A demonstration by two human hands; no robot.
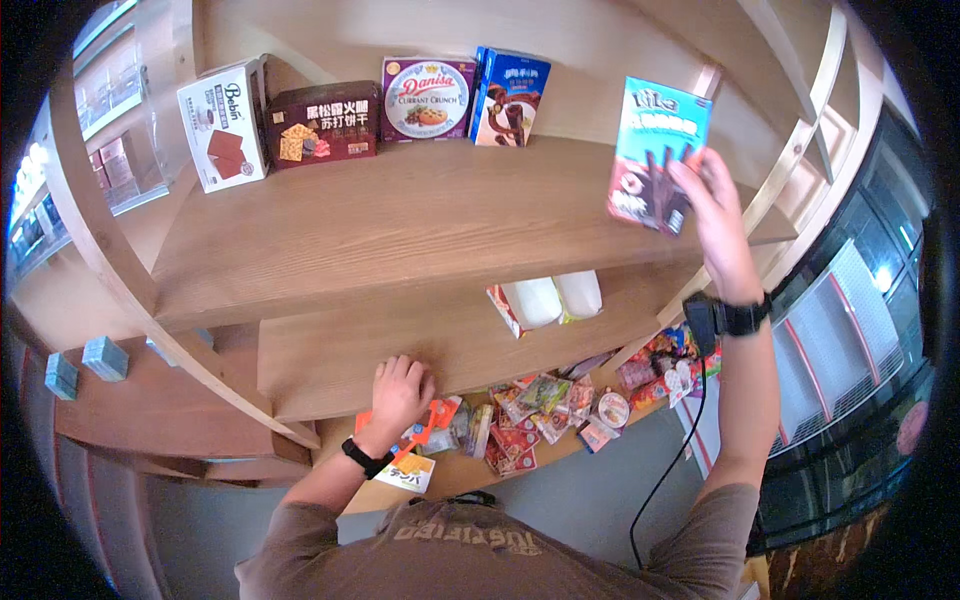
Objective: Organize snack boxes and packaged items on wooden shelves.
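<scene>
My right hand (716,187) grips a blue biscuit-stick box (660,142) by its right side. The box is held up in front of the upper wooden shelf (420,202), near its right end. On that shelf, from the left, stand a white biscuit box (223,124), a dark red cracker box (324,124), a purple Danisa cookie box (427,97) and blue wafer-roll boxes (510,97). Lower down, my left hand (403,390) rests on the front part of the middle shelf (337,356), its fingers loosely bent and holding nothing visible.
Two white-lined cartons (551,300) lie on the middle shelf. Many snack packets (536,420) are heaped on the lowest level. Wooden posts (112,247) flank the shelves. A black cable (675,465) hangs from my right wrist device. Light blue blocks (105,358) sit at the left.
</scene>
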